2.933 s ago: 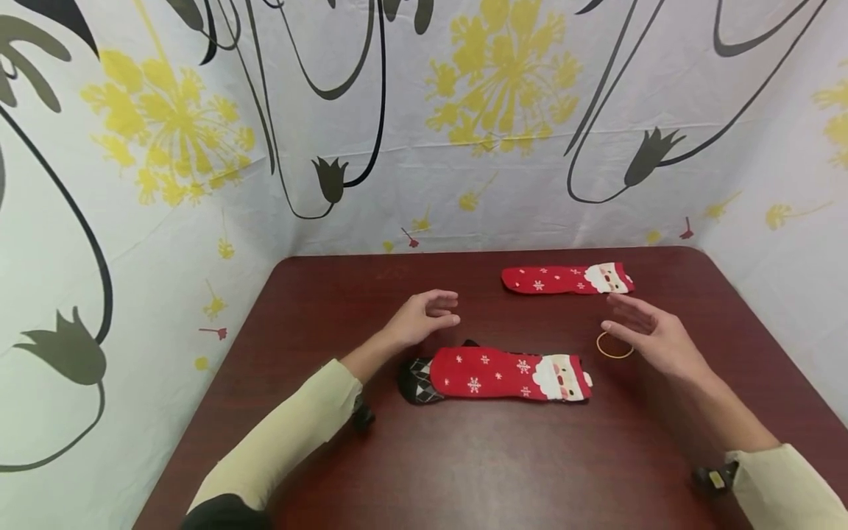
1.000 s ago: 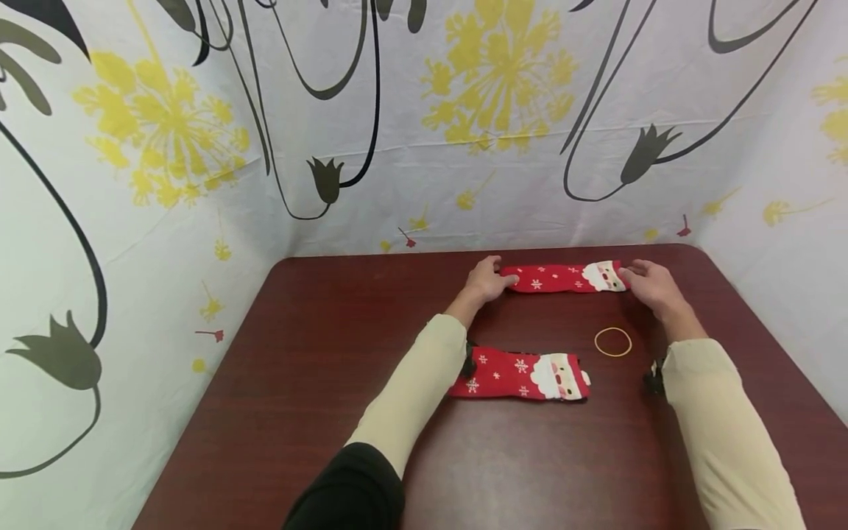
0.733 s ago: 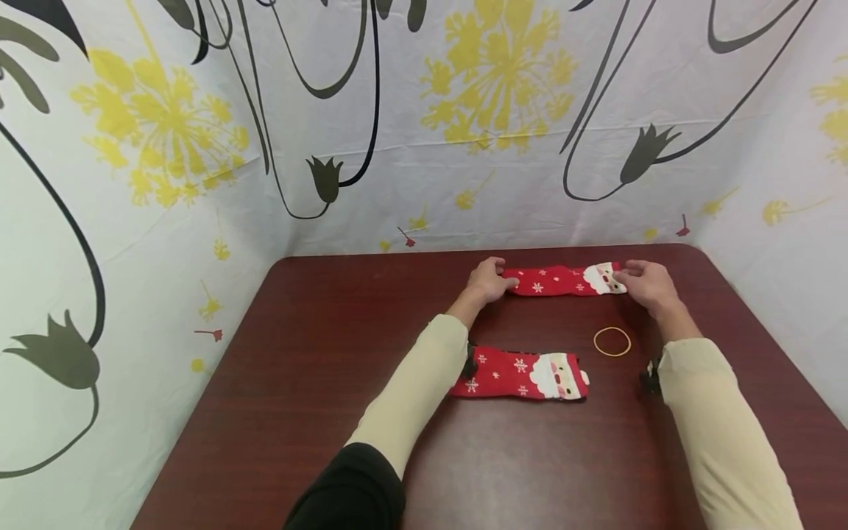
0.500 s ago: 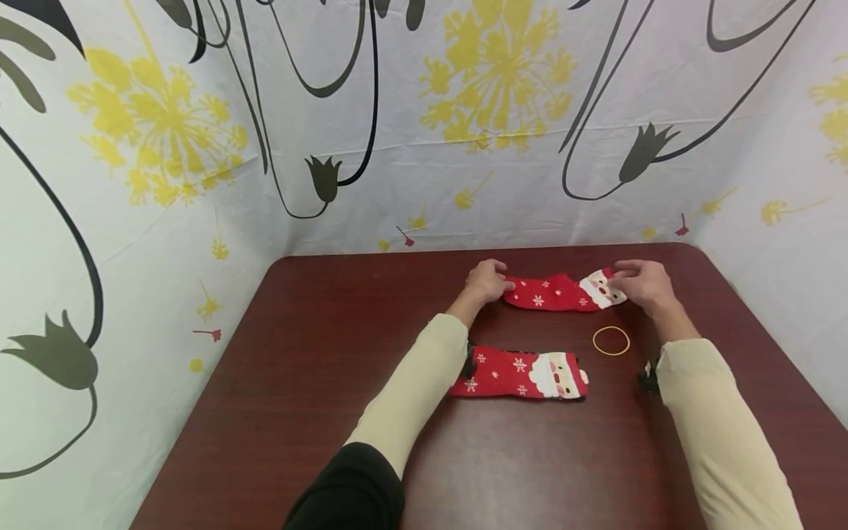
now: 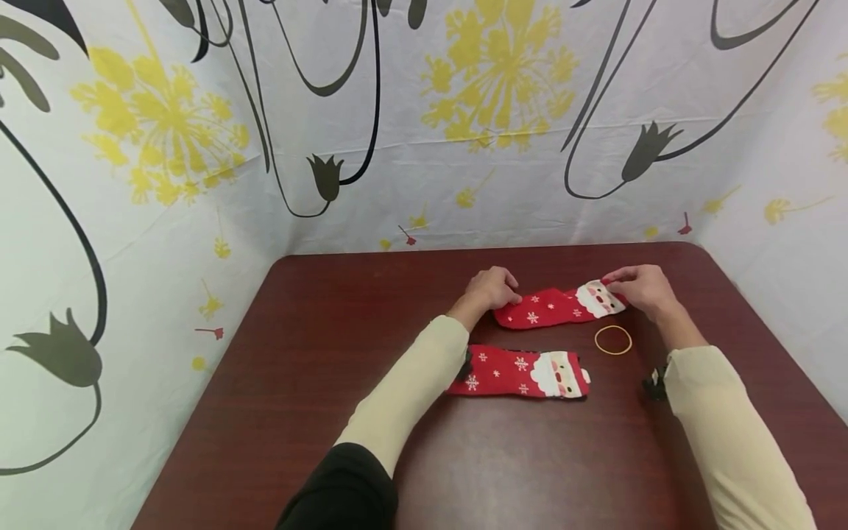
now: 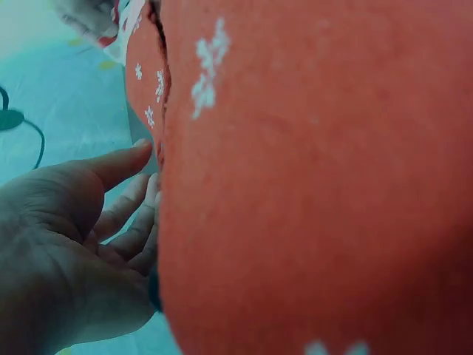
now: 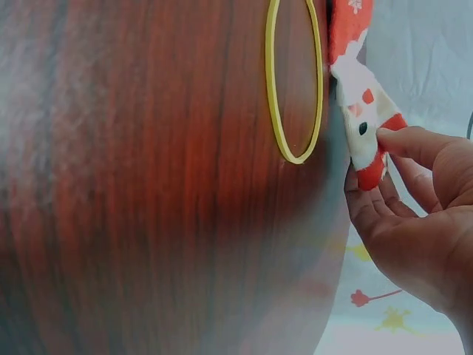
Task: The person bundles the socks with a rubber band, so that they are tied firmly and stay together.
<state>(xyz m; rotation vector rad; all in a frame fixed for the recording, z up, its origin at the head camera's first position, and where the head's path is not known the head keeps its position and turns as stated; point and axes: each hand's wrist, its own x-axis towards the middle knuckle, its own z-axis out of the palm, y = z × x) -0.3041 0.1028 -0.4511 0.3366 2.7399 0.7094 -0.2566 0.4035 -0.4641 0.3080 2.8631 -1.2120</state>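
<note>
A red sock with white snowflakes and a Santa face at its cuff lies slanted near the back of the table. My right hand pinches the cuff's corner, thumb on the Santa side, as the right wrist view also shows. At the toe end, the left hand has its thumb and bent fingers on the sock's upper edge; in the left wrist view a closer red sock hides part of those fingers. That second Santa sock lies nearer, partly behind the left sleeve, with dark fabric along its edge.
A thin yellow rubber band lies right of the socks, close below the held cuff. The dark red wooden table has rounded back corners. White patterned cloth stands behind and beside it.
Both hands have reached to the farther sock. Its toe and cuff have been drawn toward the nearer sock, and it now slants with the cuff farther back. The nearer sock and rubber band stay put.
</note>
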